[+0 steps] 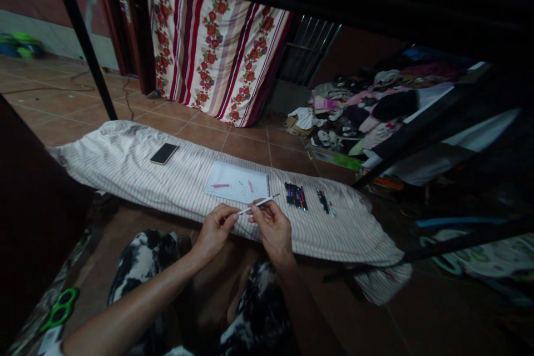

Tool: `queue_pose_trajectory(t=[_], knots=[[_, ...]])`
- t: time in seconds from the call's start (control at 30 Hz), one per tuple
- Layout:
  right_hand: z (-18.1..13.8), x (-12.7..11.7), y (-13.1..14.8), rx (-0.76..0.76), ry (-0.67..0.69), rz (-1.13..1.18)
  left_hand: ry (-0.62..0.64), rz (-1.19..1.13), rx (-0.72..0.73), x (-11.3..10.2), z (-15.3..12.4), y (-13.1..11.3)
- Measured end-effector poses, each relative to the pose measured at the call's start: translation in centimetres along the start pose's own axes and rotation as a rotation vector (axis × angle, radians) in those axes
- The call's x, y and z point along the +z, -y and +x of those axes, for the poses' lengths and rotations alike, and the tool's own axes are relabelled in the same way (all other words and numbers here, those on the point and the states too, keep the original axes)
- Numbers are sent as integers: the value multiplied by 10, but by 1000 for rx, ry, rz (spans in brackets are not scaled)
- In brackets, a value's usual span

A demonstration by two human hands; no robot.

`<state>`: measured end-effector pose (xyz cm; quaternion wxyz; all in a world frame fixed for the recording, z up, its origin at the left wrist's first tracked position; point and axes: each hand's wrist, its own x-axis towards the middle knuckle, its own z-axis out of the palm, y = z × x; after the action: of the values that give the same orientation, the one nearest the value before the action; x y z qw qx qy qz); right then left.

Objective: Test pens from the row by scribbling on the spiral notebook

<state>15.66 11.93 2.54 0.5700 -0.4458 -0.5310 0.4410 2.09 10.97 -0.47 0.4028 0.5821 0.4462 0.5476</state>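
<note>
Both hands hold a slim white pen with a dark, thin tip [265, 201] between them, over the near edge of a cloth-covered bench. My left hand [217, 232] pinches its lower left end between thumb and fingers. My right hand [273, 226] grips it further up, and the dark tip points up and right. Just beyond lies a spiral notebook [225, 172], open to a pale page, with a pink pen part [220, 185] and a shorter pink piece [250, 186] on it. Right of the notebook, several dark pens [296, 196] lie side by side, and a smaller group of pens [325, 201] sits further right.
A dark-screened phone [164, 153] lies on the striped cloth [125, 158] to the left. A floral curtain [217, 50] hangs behind. Piled clothes [367, 105] stand at back right. Green-handled scissors [60, 308] are at lower left. Dark metal bars cross the view.
</note>
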Motion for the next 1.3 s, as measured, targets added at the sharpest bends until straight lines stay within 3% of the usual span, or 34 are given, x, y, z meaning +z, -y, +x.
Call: queue_pose_trajectory(t=[0.47, 0.8, 1.03, 1.3], knots=[[10, -1, -3, 90, -13, 51, -7, -56, -54, 5, 8, 6], [26, -3, -15, 120, 51, 43, -7, -185, -175, 8, 24, 20], [48, -3, -42, 141, 49, 11, -30, -209, -269, 14, 43, 47], [88, -2, -82, 146, -48, 3, -62, -238, -352, 27, 80, 72]])
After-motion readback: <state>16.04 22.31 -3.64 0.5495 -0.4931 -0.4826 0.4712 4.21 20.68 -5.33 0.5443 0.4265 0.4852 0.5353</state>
